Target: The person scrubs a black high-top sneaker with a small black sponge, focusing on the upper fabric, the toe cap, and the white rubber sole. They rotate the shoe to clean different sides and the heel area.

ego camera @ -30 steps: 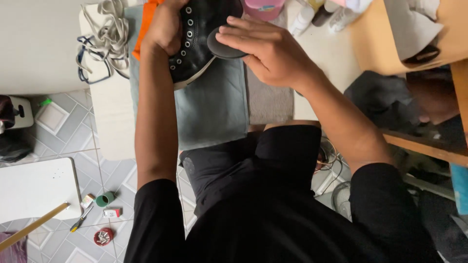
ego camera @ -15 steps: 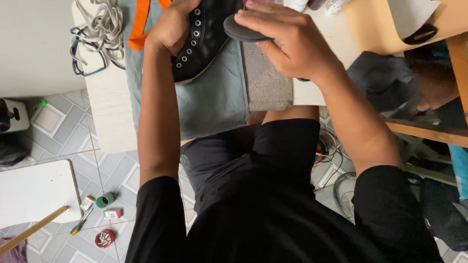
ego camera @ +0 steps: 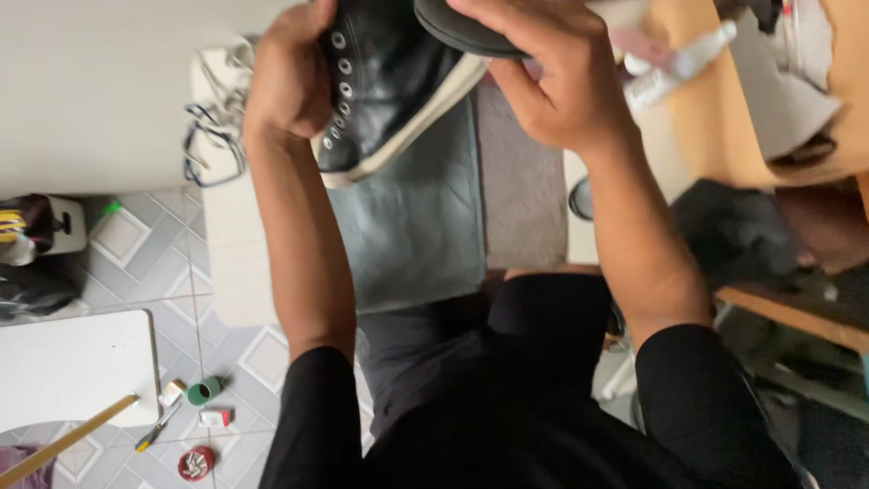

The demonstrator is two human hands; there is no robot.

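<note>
My left hand [ego camera: 288,81] grips a black high-top sneaker [ego camera: 385,86] with metal eyelets and a cream sole, holding it by the ankle opening above the table. My right hand [ego camera: 552,77] holds a dark flat insole [ego camera: 462,27] at the top of the shoe. The shoe's toe is cut off by the top of the view. Under the shoe lies a grey-blue cloth [ego camera: 416,226] spread over the white table [ego camera: 235,272].
A bundle of laces [ego camera: 217,136] lies on the table to the left. A white spray bottle [ego camera: 679,63] rests at the upper right beside a wooden bench [ego camera: 715,136]. On the tiled floor at lower left lie a green tape roll [ego camera: 204,391], a small red tin [ego camera: 195,464] and a wooden stick [ego camera: 68,439].
Both hands and the sneaker have risen toward the top of the view, with the insole staying at the shoe's opening. The camera has tilted, shifting the table downward in view.
</note>
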